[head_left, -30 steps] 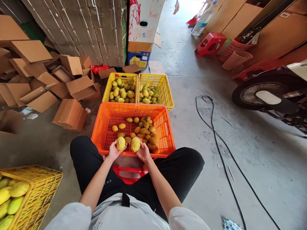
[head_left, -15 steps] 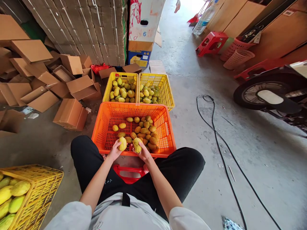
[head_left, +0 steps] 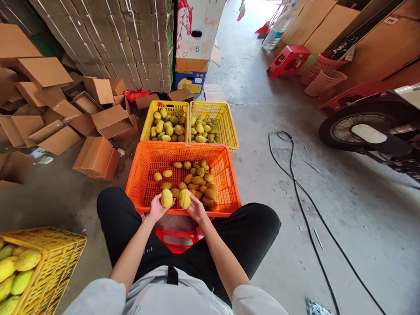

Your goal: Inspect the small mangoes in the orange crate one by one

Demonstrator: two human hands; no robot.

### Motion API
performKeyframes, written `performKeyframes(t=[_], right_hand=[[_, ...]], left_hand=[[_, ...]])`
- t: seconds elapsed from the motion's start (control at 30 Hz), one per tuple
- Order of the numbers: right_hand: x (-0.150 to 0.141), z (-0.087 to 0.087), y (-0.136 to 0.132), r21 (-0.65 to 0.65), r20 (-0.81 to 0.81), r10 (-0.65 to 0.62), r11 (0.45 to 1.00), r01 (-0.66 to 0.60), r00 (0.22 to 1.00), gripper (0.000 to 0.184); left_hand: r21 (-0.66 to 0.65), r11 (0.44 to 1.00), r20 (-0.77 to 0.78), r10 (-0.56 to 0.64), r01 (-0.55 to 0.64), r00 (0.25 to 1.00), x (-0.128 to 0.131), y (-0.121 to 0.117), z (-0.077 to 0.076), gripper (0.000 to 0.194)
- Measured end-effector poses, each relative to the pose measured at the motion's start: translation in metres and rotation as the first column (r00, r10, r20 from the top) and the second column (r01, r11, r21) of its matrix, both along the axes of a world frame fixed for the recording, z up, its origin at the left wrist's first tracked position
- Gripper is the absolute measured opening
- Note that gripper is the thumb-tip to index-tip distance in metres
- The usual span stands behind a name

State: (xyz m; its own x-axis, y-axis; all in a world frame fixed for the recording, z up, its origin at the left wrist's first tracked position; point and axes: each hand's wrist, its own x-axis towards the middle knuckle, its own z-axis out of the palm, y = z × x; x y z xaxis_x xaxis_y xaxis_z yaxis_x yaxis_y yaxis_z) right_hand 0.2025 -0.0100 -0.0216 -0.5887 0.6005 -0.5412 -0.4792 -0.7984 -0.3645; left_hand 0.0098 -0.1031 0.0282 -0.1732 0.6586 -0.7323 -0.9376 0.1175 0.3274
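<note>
My left hand [head_left: 158,207] holds a smooth yellow melon [head_left: 166,198], fingers wrapped round its side. In my right hand [head_left: 197,207] sits another yellow melon [head_left: 185,199], its skin bumpier. Both are held side by side, a little apart, over the near edge of an orange plastic crate [head_left: 137,175]. Inside that crate, several small yellow-brown melons [head_left: 198,180] are heaped on the right, with a pair [head_left: 162,175] lying further left. Beyond it stand two yellow crates [head_left: 231,127] of yellow-green melons [head_left: 169,124].
A yellow crate [head_left: 62,258] of larger melons stands at my lower left. Cardboard boxes [head_left: 95,157] are piled on the left. A black cable [head_left: 295,183] lies on the floor to the right, near a motorbike wheel [head_left: 356,127]. Someone's hand [head_left: 242,10] shows at the top.
Both melons have turned slightly in my hands, which stay over the crate's near edge. The other person's hand at the top has shifted a little.
</note>
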Motion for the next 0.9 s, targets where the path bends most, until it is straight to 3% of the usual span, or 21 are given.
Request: performKeyframes(t=[0.17, 0.27, 0.43, 0.7, 0.8, 0.9], right_hand=[[0.003, -0.001, 0.003, -0.127, 0.055, -0.003, 0.992, 0.010, 0.998, 0.021], [0.005, -0.002, 0.004, -0.108, 0.050, -0.009, 0.994, 0.015, 0.999, 0.021], [0.004, -0.004, 0.005, -0.104, 0.047, 0.018, 0.995, -0.013, 0.999, 0.023], [0.007, 0.000, 0.011, -0.251, 0.081, -0.121, 0.958, 0.138, 0.989, 0.014], [0.011, 0.003, 0.010, -0.212, 0.130, -0.107, 0.968, 0.133, 0.986, 0.018], [0.010, 0.008, 0.018, -0.032, 0.172, 0.038, 0.999, -0.033, 0.984, 0.019]], left_hand=[[-0.039, 0.998, -0.044, -0.045, 0.044, 0.998, 0.000, -0.001, -0.005, 0.052], [-0.074, 0.995, -0.094, -0.079, 0.072, 0.992, 0.000, -0.002, -0.010, 0.056], [-0.073, 0.996, -0.101, -0.062, 0.055, 0.993, -0.001, -0.002, -0.014, 0.045], [-0.042, 0.998, -0.071, -0.048, 0.045, 0.996, 0.002, -0.002, -0.016, 0.046], [-0.031, 0.999, -0.059, -0.038, 0.036, 0.998, 0.004, -0.003, -0.016, 0.034], [-0.054, 0.998, -0.036, -0.031, 0.029, 0.999, 0.005, -0.004, -0.017, 0.027]])
